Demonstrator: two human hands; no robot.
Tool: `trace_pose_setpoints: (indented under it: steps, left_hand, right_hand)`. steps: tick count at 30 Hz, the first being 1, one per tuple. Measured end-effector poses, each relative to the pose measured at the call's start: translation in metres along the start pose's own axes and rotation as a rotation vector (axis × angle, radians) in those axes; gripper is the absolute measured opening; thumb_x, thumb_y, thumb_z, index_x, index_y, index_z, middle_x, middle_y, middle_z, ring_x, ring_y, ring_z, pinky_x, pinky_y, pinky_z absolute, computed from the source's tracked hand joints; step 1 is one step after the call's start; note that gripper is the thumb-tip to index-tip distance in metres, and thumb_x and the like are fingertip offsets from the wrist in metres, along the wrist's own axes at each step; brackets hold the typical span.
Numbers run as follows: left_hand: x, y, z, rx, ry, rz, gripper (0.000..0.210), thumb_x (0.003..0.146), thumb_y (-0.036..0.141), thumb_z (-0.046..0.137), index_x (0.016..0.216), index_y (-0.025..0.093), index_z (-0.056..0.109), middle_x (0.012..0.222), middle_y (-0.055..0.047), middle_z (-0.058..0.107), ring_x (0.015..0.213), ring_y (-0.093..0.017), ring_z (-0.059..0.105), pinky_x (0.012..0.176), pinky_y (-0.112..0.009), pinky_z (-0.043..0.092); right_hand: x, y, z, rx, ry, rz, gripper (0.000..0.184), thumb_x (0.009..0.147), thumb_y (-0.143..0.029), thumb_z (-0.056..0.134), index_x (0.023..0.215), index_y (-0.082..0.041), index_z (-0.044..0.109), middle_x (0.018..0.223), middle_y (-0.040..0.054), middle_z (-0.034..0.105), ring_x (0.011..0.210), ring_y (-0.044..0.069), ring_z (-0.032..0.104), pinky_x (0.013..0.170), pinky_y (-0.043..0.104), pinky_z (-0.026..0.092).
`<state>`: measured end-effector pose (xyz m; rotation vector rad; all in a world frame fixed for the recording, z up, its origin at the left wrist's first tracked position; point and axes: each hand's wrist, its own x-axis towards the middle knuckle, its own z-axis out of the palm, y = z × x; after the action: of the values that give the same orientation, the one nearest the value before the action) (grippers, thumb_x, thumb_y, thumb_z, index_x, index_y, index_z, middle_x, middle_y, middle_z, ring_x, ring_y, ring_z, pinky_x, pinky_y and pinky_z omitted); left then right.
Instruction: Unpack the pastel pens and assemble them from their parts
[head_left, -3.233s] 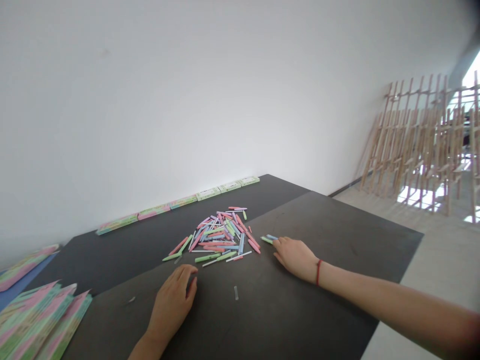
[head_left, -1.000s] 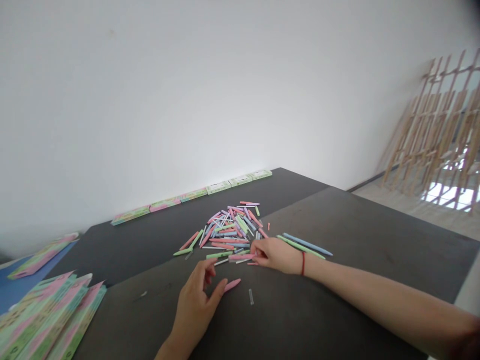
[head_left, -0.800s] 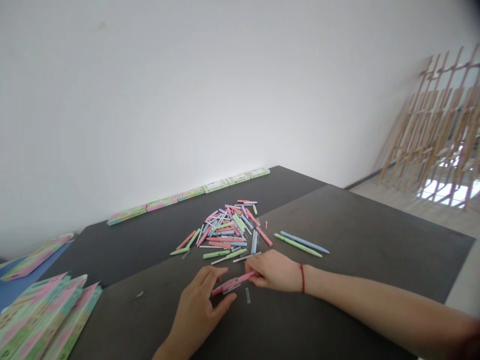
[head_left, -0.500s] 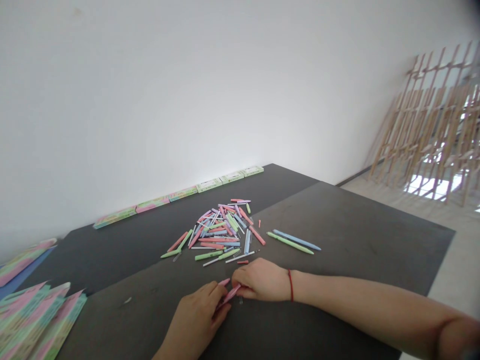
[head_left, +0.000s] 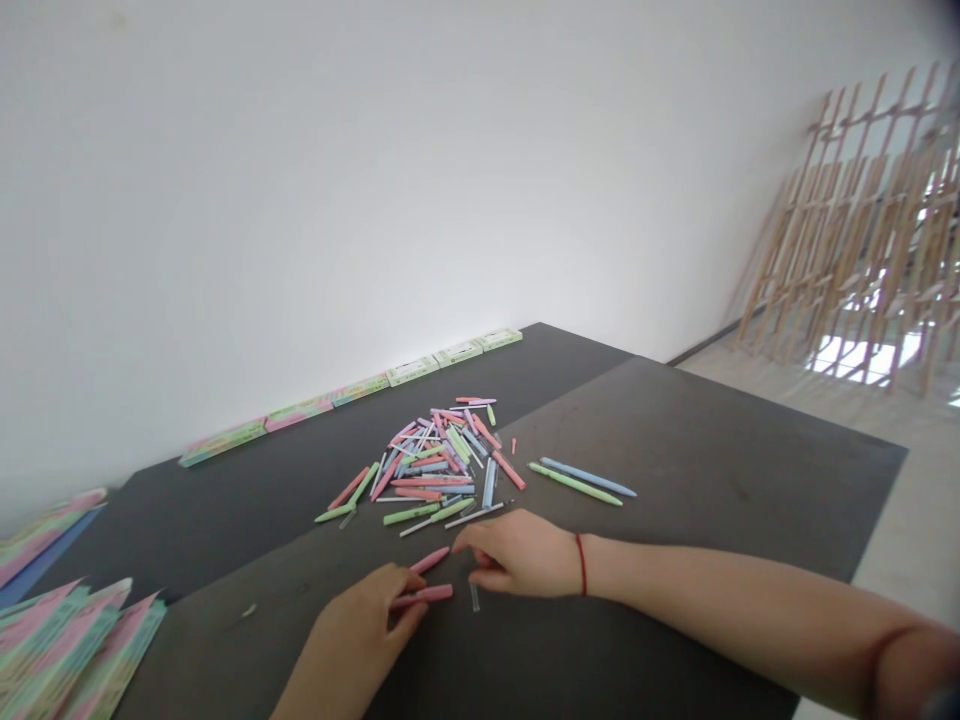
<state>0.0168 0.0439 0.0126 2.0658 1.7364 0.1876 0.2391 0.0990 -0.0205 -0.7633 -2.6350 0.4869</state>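
My left hand is closed around a pink pen barrel, whose blunt end sticks out to the right. A second pink pen part, tapered, pokes out beyond its fingers; whether it is held or lies on the table I cannot tell. My right hand, a red string on its wrist, is open just to the right, index finger and thumb apart. Its index fingertip is close to the tapered part's tip. Below its thumb lies a small clear plastic piece. Beyond both hands is a pile of pastel pen parts.
A green pen and a blue pen lie side by side right of the pile. Flat boxes line the wall edge of the dark table. Colourful packages lie at left. Wooden racks stand on the floor at right.
My hands have moved apart, the right one letting go of the pink pen part. The left has shifted left with the barrel. A small red piece near the right hand no longer shows.
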Motion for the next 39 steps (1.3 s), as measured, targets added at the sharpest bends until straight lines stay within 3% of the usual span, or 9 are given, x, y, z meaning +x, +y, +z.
trace_pose_setpoints:
  steps: [3,7,14,19,23,26,29,34,39]
  left_hand:
    - [-0.007,0.005,-0.004,0.088,0.034,-0.054,0.017,0.078,0.026,0.049,0.091,0.025,0.060,0.084,0.000,0.069,0.076,-0.017,0.064,0.065,-0.023,0.039]
    - [-0.011,0.010,-0.004,0.058,0.045,-0.030,0.007,0.078,0.029,0.047,0.078,0.024,0.051,0.064,0.005,0.060,0.059,-0.014,0.058,0.057,-0.021,0.036]
    - [-0.015,0.020,-0.001,-0.004,0.061,0.032,0.010,0.076,0.033,0.048,0.072,0.024,0.052,0.060,0.005,0.058,0.055,-0.014,0.054,0.054,-0.021,0.036]
    - [-0.018,0.024,0.003,0.041,0.099,0.023,0.010,0.077,0.032,0.048,0.071,0.025,0.051,0.060,0.005,0.057,0.054,-0.014,0.055,0.054,-0.021,0.036]
    - [-0.015,0.018,0.003,-0.164,0.118,0.017,0.018,0.081,0.041,0.047,0.073,0.024,0.048,0.059,0.006,0.058,0.054,-0.014,0.057,0.052,-0.021,0.037]
    - [-0.008,0.010,0.002,-0.375,0.055,0.010,0.020,0.080,0.043,0.048,0.076,0.024,0.046,0.064,0.005,0.062,0.054,-0.015,0.059,0.052,-0.022,0.041]
    - [-0.001,0.002,0.005,-0.429,-0.016,0.024,0.015,0.080,0.037,0.050,0.076,0.022,0.048,0.071,0.002,0.066,0.067,-0.018,0.065,0.060,-0.024,0.045]
    - [-0.001,-0.003,0.017,-0.101,0.014,0.112,0.007,0.074,0.019,0.051,0.067,0.022,0.052,0.080,-0.003,0.065,0.086,-0.022,0.063,0.068,-0.028,0.046]
    - [-0.005,-0.001,0.025,0.146,0.052,0.119,0.014,0.077,0.014,0.042,0.075,0.023,0.052,0.094,-0.005,0.066,0.085,-0.020,0.063,0.072,-0.029,0.046]
  right_hand:
    - [0.003,-0.006,0.006,0.002,-0.049,-0.053,0.037,0.083,-0.036,0.058,0.116,-0.020,0.051,0.082,-0.0005,0.065,0.070,0.014,0.058,0.056,0.023,0.033]
    - [0.008,-0.012,0.012,0.019,-0.104,-0.087,0.041,0.084,-0.043,0.056,0.118,-0.020,0.050,0.085,-0.0004,0.067,0.075,0.015,0.061,0.056,0.023,0.035]
    - [0.011,-0.014,0.014,-0.036,-0.094,-0.113,0.039,0.086,-0.041,0.053,0.120,-0.021,0.050,0.101,0.0033,0.066,0.083,0.017,0.063,0.058,0.024,0.038]
    - [0.012,-0.013,0.015,-0.121,-0.118,-0.141,0.034,0.086,-0.042,0.052,0.111,-0.018,0.054,0.101,0.0054,0.064,0.084,0.018,0.062,0.059,0.025,0.039]
    - [0.013,-0.010,0.016,-0.192,-0.089,-0.110,0.024,0.086,-0.036,0.052,0.101,-0.017,0.057,0.095,0.0045,0.063,0.079,0.018,0.060,0.057,0.026,0.040]
    - [0.012,-0.006,0.014,-0.204,-0.064,-0.071,0.020,0.086,-0.032,0.052,0.098,-0.017,0.058,0.093,0.0051,0.062,0.081,0.018,0.059,0.061,0.026,0.041]
    - [0.010,-0.001,0.011,-0.197,-0.073,-0.033,0.020,0.086,-0.029,0.052,0.100,-0.016,0.056,0.096,0.0064,0.060,0.084,0.018,0.059,0.065,0.026,0.042]
    - [0.005,-0.001,0.006,-0.241,-0.089,0.002,0.015,0.086,-0.023,0.049,0.097,-0.015,0.057,0.098,0.0067,0.059,0.086,0.019,0.059,0.066,0.028,0.044]
    - [0.006,-0.002,0.004,-0.267,-0.116,0.029,0.014,0.084,-0.020,0.048,0.093,-0.014,0.057,0.097,0.0082,0.059,0.085,0.020,0.059,0.066,0.028,0.044]
